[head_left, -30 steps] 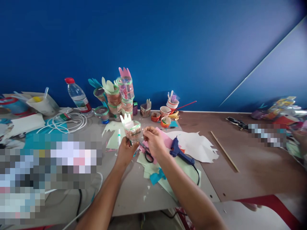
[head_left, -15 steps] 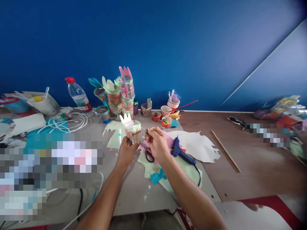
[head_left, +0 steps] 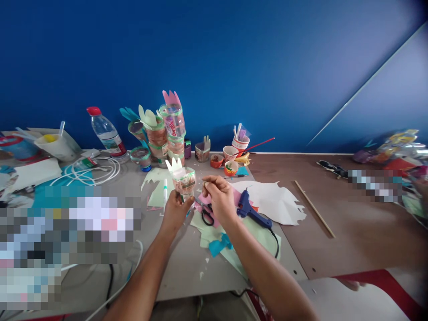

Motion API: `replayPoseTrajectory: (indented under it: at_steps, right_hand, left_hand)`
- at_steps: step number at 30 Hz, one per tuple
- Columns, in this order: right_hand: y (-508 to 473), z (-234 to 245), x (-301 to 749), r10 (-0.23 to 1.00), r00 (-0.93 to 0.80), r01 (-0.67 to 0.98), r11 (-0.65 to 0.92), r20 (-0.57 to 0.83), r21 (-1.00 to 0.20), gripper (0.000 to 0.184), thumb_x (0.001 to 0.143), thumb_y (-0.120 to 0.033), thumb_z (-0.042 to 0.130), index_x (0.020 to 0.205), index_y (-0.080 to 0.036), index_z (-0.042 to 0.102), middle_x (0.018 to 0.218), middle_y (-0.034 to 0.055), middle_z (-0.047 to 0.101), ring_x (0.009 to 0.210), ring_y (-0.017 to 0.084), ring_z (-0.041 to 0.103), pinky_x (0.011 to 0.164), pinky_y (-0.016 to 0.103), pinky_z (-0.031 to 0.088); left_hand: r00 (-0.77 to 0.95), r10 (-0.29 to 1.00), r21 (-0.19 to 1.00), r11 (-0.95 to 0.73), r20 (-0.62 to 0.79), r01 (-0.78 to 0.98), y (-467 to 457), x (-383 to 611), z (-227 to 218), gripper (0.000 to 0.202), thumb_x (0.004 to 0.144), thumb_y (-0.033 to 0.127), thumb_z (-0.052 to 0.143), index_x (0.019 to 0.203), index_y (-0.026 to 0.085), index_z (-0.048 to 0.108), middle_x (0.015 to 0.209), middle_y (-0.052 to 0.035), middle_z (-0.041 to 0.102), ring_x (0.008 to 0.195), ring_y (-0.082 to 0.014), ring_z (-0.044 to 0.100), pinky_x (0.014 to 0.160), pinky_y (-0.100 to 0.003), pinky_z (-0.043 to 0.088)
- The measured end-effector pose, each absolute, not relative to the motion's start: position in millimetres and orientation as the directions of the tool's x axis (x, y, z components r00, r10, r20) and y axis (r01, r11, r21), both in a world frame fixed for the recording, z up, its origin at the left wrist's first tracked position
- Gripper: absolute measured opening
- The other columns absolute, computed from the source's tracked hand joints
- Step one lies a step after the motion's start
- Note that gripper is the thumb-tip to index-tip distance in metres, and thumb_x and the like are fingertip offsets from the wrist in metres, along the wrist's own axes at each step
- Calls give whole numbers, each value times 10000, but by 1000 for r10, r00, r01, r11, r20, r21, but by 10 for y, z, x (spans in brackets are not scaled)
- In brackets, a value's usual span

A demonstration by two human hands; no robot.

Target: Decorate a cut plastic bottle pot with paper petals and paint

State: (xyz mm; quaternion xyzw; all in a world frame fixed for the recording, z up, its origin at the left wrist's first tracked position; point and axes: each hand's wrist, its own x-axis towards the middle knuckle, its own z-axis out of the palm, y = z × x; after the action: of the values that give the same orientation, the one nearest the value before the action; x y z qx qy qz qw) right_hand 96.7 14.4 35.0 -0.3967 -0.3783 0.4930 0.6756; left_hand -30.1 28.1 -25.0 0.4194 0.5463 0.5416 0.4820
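My left hand [head_left: 174, 211] grips the bottom of a cut plastic bottle cup [head_left: 184, 180] with a green taped rim and a pale paper crown shape on its far side, holding it upright above the table. Just to the right of the cup, my right hand [head_left: 219, 198] is closed in a pinch on something too small to make out. Black-handled scissors [head_left: 207, 216] lie on pink and green paper scraps under my hands. A blue glue gun [head_left: 251, 211] rests to the right of my right hand.
Stacked decorated bottle cups [head_left: 170, 129] stand at the back beside a water bottle [head_left: 106, 133], coiled white cable [head_left: 95, 170] and small paint cups [head_left: 230, 157]. White paper [head_left: 277, 201] and a wooden stick [head_left: 314, 208] lie right. The table edge [head_left: 200, 294] is near me.
My right hand has shifted slightly, its pinched fingers staying close to the cup's rim. The left hand and cup have barely moved.
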Motion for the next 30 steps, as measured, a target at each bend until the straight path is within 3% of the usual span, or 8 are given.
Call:
replayPoseTrajectory:
  at_steps: [5, 11, 17, 21, 25, 30]
  right_hand:
    - [136, 369, 965, 964, 255, -336, 168, 83, -927, 85, 687, -222, 580, 751, -171, 604, 584, -29, 608, 464, 86, 496, 498, 236, 398]
    - [150, 341, 985, 957, 272, -163, 147, 99, -976, 127, 680, -191, 538, 776, -169, 618, 467, -74, 472, 440, 79, 406, 447, 211, 304]
    - [167, 310, 955, 952, 278, -206, 192, 131, -959, 103, 696, -187, 552, 795, -187, 583, 513, -81, 457, 446, 74, 372, 444, 215, 267]
    - [175, 299, 923, 938, 316, -263, 231, 143, -936, 169, 680, -185, 592, 847, -204, 572, 647, -60, 531, 488, 73, 396, 472, 219, 299]
    - [193, 244, 899, 927, 353, -189, 204, 128, -961, 63, 693, -217, 597, 750, -191, 592, 622, -41, 522, 544, 99, 427, 508, 232, 327]
    - [194, 226, 889, 925, 355, -162, 203, 134, -966, 60, 698, -231, 581, 751, -202, 576, 625, -42, 495, 584, 113, 432, 532, 231, 334]
  left_hand:
    - [-126, 992, 999, 35, -30, 41, 243, -298, -203, 320, 574, 300, 740, 808, 189, 553, 701, 16, 573, 768, -177, 575, 688, -295, 455]
    - [-100, 994, 991, 56, -44, 119, 220, -298, -160, 311, 584, 313, 719, 817, 191, 553, 684, 24, 556, 728, -169, 546, 665, -281, 427]
    - [-68, 997, 970, 37, -21, 241, 195, -286, -158, 312, 628, 354, 680, 858, 191, 547, 682, 43, 524, 644, -145, 486, 625, -272, 383]
    - [-53, 999, 973, 23, -11, 231, 170, -260, -140, 314, 640, 347, 667, 885, 190, 547, 702, 34, 546, 666, -156, 506, 636, -277, 391]
    - [-36, 999, 978, 21, -14, 209, 167, -245, -146, 322, 643, 337, 666, 904, 189, 549, 755, 11, 583, 750, -181, 541, 677, -292, 407]
    - [-16, 999, 985, 40, -37, 169, 180, -244, -156, 318, 638, 340, 671, 886, 196, 534, 760, 10, 575, 774, -184, 553, 697, -293, 406]
